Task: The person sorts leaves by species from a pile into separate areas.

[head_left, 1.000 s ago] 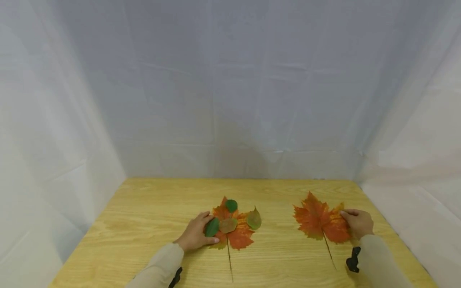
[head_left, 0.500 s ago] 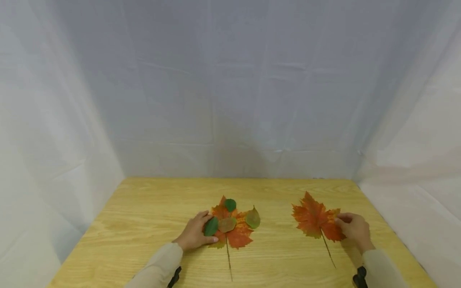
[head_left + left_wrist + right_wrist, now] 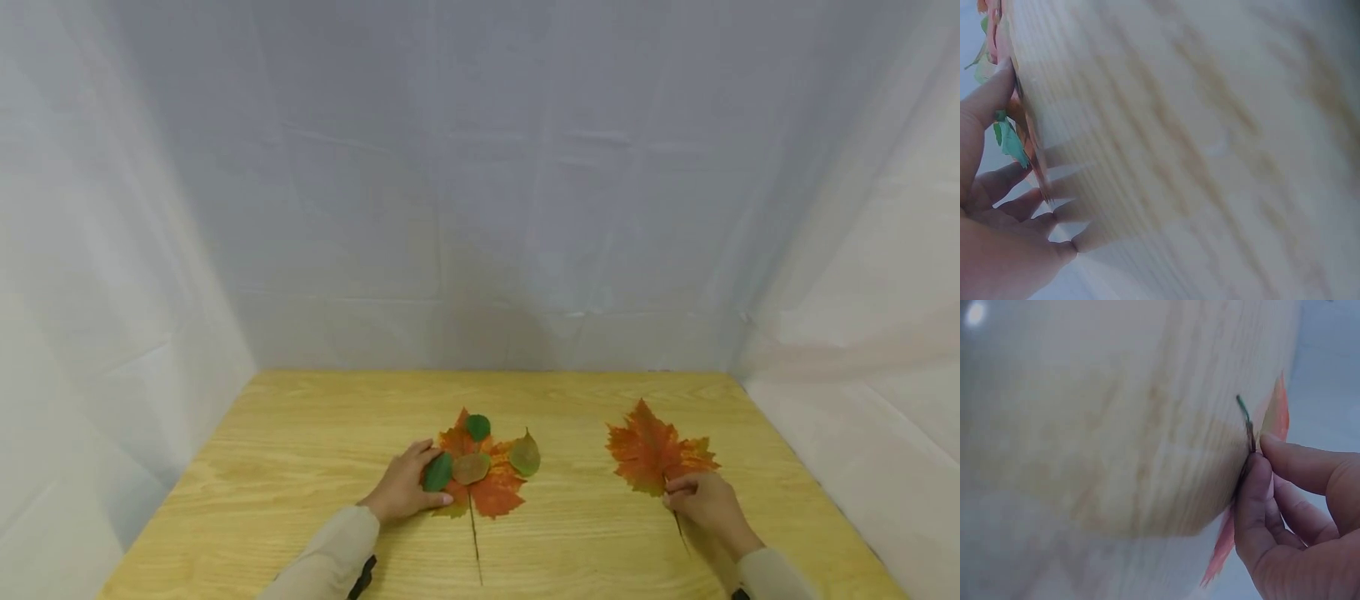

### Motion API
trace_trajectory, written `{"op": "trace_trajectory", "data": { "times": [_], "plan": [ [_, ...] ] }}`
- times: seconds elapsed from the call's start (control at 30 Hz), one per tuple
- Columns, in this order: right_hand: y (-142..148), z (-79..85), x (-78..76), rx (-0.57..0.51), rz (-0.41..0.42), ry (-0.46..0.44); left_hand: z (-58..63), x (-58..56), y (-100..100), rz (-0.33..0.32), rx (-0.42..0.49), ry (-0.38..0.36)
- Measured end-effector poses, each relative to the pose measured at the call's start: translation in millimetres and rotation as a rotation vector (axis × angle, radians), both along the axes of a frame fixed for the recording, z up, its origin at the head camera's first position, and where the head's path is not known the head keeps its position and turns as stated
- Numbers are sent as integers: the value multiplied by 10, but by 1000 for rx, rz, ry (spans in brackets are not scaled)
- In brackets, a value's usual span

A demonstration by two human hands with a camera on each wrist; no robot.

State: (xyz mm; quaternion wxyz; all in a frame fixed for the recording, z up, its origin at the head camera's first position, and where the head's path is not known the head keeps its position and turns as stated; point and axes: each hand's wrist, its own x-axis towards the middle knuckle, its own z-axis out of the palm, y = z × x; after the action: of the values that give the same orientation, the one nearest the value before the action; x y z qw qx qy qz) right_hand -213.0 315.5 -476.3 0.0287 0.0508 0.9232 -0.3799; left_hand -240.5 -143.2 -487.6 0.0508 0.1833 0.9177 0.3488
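Observation:
In the head view, my left hand (image 3: 405, 483) rests at the left side of an orange-red maple leaf (image 3: 498, 496) with a long thin stem. Its fingers reach past the leaf edge onto the wood, as the left wrist view also shows. On that maple leaf lie two small green leaves (image 3: 438, 472), a brownish round leaf (image 3: 471, 468) and an olive leaf (image 3: 525, 455). Further right lies a second maple leaf (image 3: 648, 450). My right hand (image 3: 705, 504) pinches its stem (image 3: 1250, 428) between thumb and index finger, just below the blade.
Both maple leaves are on a light wood table (image 3: 300, 425). White cloth (image 3: 480, 208) hangs behind it and along both sides. A black wrist strap piece (image 3: 362, 577) shows under the left sleeve.
My right hand has moved from the right edge of the second maple leaf down and left to its stem, which it now pinches. The left hand stays at its leaf.

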Motion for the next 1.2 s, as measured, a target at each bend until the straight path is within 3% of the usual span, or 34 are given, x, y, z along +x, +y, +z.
{"op": "trace_trajectory", "data": {
  "times": [0.27, 0.53, 1.03, 1.2],
  "plan": [
    [79, -33, -191, 101, 7, 136, -39, -24, 3, 8, -1, 6],
    [153, -71, -352, 105, -30, 167, -66, -33, 1, 6, -10, 8],
    [115, -95, -330, 69, -48, 193, -25, 9, 3, 7, 2, 14],
    [-97, 16, -340, -50, -46, 185, -15, 15, 8, 8, 4, 18]
  ]
}}
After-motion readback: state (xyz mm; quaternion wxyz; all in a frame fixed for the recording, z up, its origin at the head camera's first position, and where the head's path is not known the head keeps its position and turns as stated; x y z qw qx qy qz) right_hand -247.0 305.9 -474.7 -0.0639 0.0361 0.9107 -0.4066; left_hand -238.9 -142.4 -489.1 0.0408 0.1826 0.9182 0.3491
